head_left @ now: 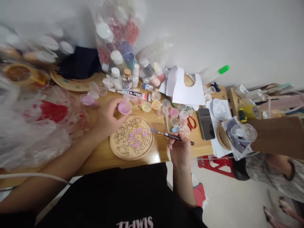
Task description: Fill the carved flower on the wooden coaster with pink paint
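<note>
My left hand [110, 115] pinches a small clear cup of purple paste [124, 107] above the upper left rim of a round wooden board [144, 151]. Gold raised lines form flowers on that board, and several petals of the large flower [138, 136] are filled with light purple. In my right hand [180, 148] is a palette knife [174, 136] with a dark handle, held between thumb and fingers. Its thin metal blade points left, with a dab of purple at the tip, over the board's right edge. Whether the tip touches the board I cannot tell.
Several small cups of coloured paste [174, 112] stand behind and right of the board, near red-handled scissors [192, 122] and a phone [205, 124]. A B-7000 glue tube [137, 95] and bottles [127, 79] line the back. Plastic bags [40, 133] lie left. Another person sits at right.
</note>
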Action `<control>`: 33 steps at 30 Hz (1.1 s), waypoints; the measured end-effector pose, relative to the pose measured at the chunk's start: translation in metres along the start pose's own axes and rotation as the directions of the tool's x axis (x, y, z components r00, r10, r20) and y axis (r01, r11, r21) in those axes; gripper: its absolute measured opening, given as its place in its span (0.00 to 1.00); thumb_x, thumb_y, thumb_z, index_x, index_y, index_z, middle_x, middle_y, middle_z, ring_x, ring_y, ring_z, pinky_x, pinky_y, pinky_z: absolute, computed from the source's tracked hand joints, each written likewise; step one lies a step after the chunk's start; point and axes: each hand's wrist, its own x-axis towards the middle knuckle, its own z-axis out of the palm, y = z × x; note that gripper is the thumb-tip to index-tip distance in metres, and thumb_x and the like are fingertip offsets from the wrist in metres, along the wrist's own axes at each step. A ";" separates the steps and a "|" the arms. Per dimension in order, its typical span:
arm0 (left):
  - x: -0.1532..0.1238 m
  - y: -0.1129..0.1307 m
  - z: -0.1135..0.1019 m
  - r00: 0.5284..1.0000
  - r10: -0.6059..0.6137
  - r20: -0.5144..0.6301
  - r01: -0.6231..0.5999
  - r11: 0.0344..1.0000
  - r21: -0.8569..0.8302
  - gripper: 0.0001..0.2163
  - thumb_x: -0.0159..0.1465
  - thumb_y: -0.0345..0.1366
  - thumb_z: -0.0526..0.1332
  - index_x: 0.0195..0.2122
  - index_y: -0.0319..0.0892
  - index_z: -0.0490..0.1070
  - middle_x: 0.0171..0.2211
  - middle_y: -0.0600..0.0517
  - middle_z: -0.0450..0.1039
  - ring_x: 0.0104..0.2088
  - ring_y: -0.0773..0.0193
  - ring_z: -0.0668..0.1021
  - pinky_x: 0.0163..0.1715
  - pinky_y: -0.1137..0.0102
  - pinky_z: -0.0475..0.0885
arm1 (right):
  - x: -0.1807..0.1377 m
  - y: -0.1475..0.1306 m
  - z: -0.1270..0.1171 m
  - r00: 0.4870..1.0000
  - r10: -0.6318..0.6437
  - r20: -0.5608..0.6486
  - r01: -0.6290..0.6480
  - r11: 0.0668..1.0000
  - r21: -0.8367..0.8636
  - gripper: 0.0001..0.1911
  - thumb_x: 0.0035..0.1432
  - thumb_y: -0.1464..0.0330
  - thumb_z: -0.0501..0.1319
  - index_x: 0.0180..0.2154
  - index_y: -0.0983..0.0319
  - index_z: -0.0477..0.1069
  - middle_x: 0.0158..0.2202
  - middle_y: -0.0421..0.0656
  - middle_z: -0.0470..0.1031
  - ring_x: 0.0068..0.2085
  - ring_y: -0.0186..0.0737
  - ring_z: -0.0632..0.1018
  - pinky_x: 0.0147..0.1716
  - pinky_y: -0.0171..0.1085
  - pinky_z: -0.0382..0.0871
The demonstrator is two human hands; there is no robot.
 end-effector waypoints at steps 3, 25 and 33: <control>-0.006 -0.004 0.002 0.990 -0.126 0.062 0.125 0.992 0.020 0.17 0.69 0.35 0.69 0.58 0.46 0.74 0.50 0.51 0.86 0.45 0.60 0.87 0.47 0.67 0.84 | -0.015 0.000 -0.014 0.990 0.025 -0.142 -0.038 0.995 -0.094 0.17 0.58 0.55 0.74 0.26 0.57 0.74 0.17 0.34 0.72 0.16 0.33 0.71 0.16 0.32 0.60; -0.017 -0.019 0.007 0.986 -0.104 0.130 0.088 0.988 0.125 0.19 0.69 0.36 0.73 0.58 0.46 0.72 0.53 0.50 0.78 0.53 0.54 0.81 0.55 0.60 0.78 | -0.055 0.004 -0.022 0.969 -0.243 0.054 0.233 0.812 -0.534 0.07 0.70 0.63 0.71 0.38 0.57 0.84 0.27 0.37 0.82 0.26 0.37 0.83 0.27 0.34 0.77; -0.017 -0.018 0.007 0.977 -0.126 0.173 0.100 0.983 0.153 0.21 0.70 0.33 0.68 0.63 0.44 0.71 0.54 0.49 0.80 0.55 0.53 0.82 0.58 0.58 0.79 | -0.055 0.002 -0.022 0.957 -0.267 0.111 0.281 0.762 -0.584 0.08 0.72 0.62 0.70 0.38 0.56 0.83 0.29 0.38 0.82 0.27 0.37 0.83 0.27 0.35 0.78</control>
